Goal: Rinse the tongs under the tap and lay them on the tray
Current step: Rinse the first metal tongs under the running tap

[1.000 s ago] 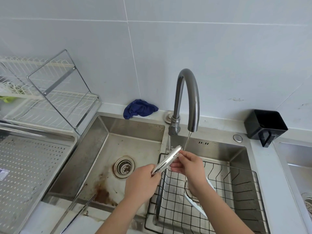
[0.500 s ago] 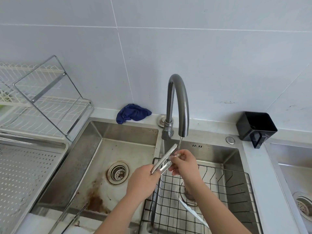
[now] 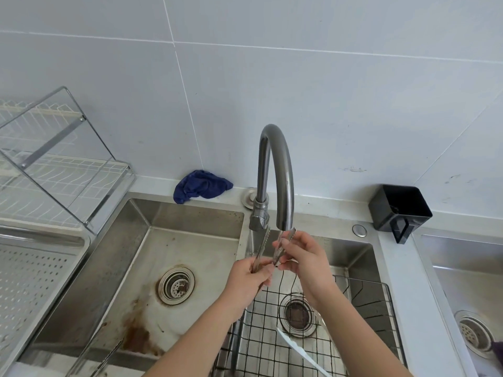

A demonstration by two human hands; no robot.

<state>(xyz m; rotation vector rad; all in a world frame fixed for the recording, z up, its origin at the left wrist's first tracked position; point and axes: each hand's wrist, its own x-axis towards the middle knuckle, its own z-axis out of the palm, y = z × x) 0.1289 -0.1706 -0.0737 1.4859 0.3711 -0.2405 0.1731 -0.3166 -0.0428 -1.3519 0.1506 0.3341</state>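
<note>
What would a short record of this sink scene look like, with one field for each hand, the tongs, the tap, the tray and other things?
left hand: grips the tongs at their lower end
right hand: pinches one arm of the tongs, close under the tap
tongs: arms spread apart, tips pointing up
tap: curved, its outlet just above the tongs
tray: perforated metal, at the far left; tongs not yet on it
other: blue cloth on the ledge behind the sink; wire basket in the right basin
</note>
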